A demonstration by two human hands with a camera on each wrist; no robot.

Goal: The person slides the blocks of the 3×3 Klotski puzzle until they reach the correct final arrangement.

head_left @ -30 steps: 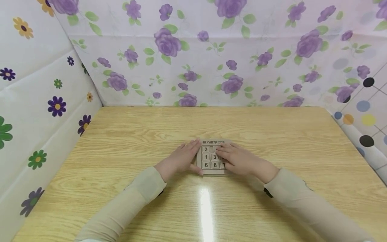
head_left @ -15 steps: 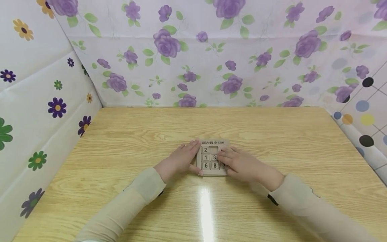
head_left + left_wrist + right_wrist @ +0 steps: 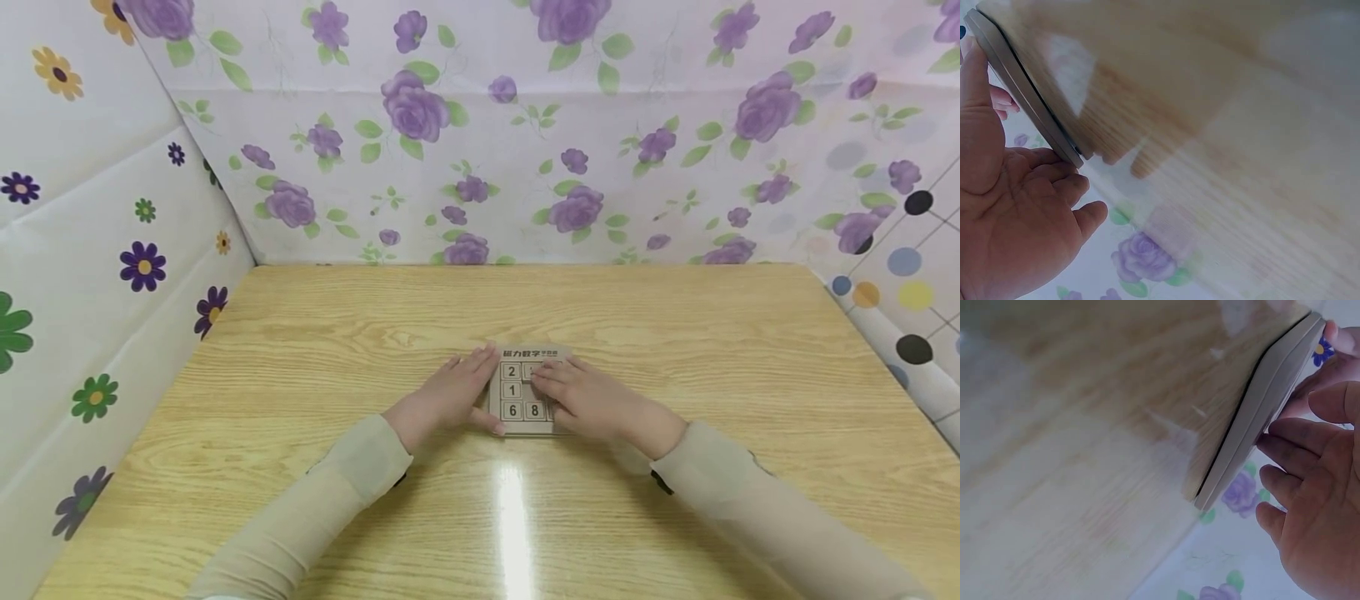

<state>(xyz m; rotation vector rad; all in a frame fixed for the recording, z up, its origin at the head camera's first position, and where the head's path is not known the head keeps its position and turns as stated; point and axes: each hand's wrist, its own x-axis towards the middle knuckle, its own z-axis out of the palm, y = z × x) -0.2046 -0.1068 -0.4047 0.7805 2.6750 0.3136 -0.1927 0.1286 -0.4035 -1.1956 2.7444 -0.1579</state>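
Observation:
A beige sliding number puzzle (image 3: 531,427) lies flat on the wooden table. In the head view the 2, 1, 6 and 8 tiles read clearly; the centre cell beneath the top-middle tile is vacant. My left hand (image 3: 448,393) holds the puzzle's left side, thumb at the near corner, fingers at the far corner. My right hand (image 3: 600,398) reaches over from the right, extended fingertips resting on the tiles near the top middle and covering most of the right column. In the right wrist view, the puzzle's edge (image 3: 1254,419) shows beside the loosely bent right fingers (image 3: 1297,450).
The wood-grain table (image 3: 360,333) surrounds the puzzle, with a bright light streak in front. Behind stands a purple-flowered cloth backdrop (image 3: 510,167). A daisy-patterned sheet (image 3: 90,250) borders the left side, a dotted one (image 3: 915,275) the right.
The tile from the centre cell has slid up into the top-middle cell, so the gap now sits in the centre. My right fingers shifted left and slightly up; the left hand stayed put.

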